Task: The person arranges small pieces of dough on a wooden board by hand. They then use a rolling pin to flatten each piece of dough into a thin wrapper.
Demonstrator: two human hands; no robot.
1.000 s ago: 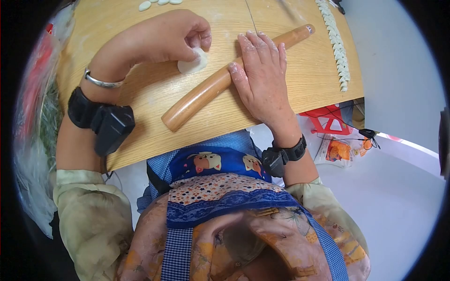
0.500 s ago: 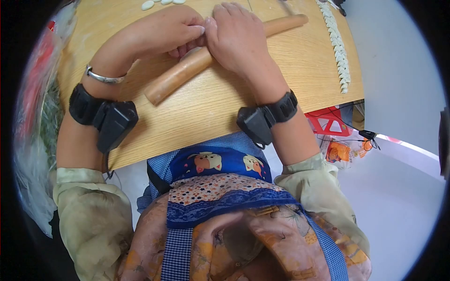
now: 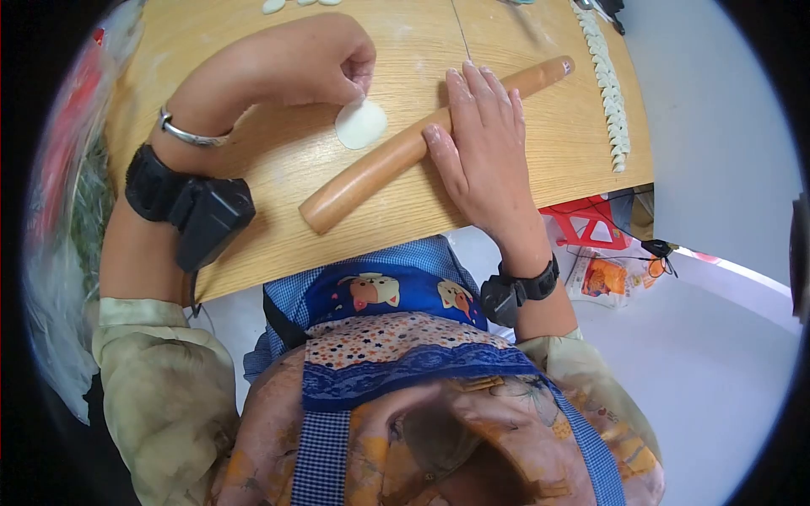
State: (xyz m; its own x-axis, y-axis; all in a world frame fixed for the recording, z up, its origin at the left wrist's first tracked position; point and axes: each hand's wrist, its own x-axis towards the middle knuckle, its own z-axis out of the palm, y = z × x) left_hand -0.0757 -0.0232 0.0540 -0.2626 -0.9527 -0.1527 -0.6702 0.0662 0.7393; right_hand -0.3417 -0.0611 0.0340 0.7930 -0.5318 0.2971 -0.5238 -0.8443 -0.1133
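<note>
Here's the head view, and at eleven o'clock the left hand (image 3: pixel 333 63) has thumb and fingertips pinching the top edge of a thin, round dough disc (image 3: pixel 361 126), which lies on the wooden table (image 3: pixel 409 72)! Over to one o'clock: the right hand (image 3: pixel 489 156) lies palm down across the rolling pin (image 3: pixel 367 179), fingers stretched out and nearly together, thumb spread wide. That pin slants from the table's near side up toward two o'clock, just beside the disc, a gap between them. Farther off at eleven, small dough pieces (image 3: pixel 272 6); near two o'clock, a long row of pale shaped dough (image 3: pixel 609 97).
</note>
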